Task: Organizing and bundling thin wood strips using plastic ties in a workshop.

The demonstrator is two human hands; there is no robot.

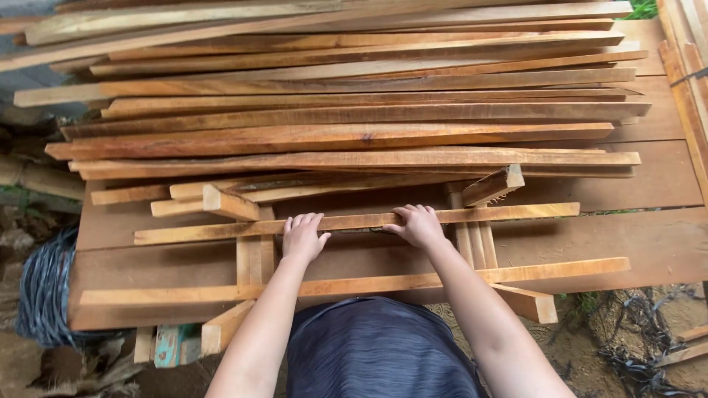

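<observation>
A long thin wooden slat (516, 213) lies crosswise on two short wooden bearers (254, 254). My left hand (303, 236) rests on it with the fingers curled over its far edge. My right hand (418, 225) grips the same slat a little to the right, fingers over the top. A second long slat (560, 270) lies parallel nearer to me, across the same bearers (476, 243). Both forearms reach forward from the bottom of the view.
A deep pile of long wooden slats (346, 110) fills the far half of the plank platform (649, 243). A loose short block (493, 186) sits tilted by the pile. A coil of dark wire (44, 291) lies at the left, dirt ground and debris at the right.
</observation>
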